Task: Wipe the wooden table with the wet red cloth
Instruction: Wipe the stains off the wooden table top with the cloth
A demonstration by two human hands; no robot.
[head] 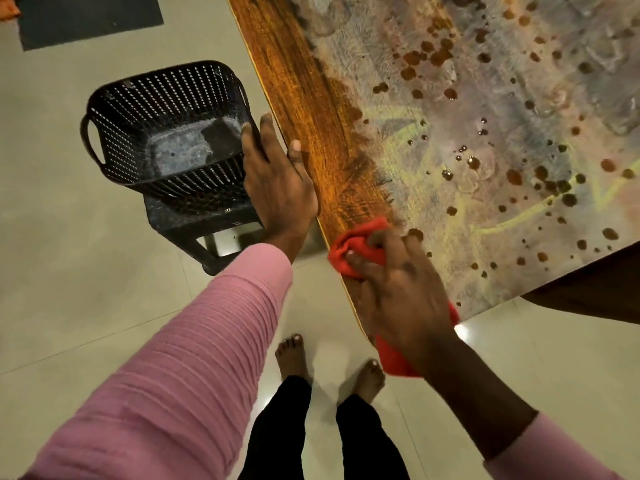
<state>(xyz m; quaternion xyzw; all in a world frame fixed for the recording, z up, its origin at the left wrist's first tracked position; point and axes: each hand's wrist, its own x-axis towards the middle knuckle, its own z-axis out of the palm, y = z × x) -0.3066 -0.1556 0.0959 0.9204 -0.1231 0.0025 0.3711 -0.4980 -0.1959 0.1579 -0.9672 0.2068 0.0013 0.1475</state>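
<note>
The wooden table (311, 109) runs from top centre to lower right. A clean, glossy strip lies along its left edge; the rest is covered with pale chalky smears and brown droplets. My right hand (398, 289) presses the bunched red cloth (356, 244) onto the table near its near-left corner, and part of the cloth hangs out below my wrist. My left hand (277, 181) rests on the table's left edge, thumb on top and fingers over the side, holding nothing else.
A black perforated plastic basket (166, 133) sits on a dark stool (204, 223) just left of the table edge, touching my left fingers. A dark mat (90, 19) lies on the tiled floor at top left. My bare feet stand below the table corner.
</note>
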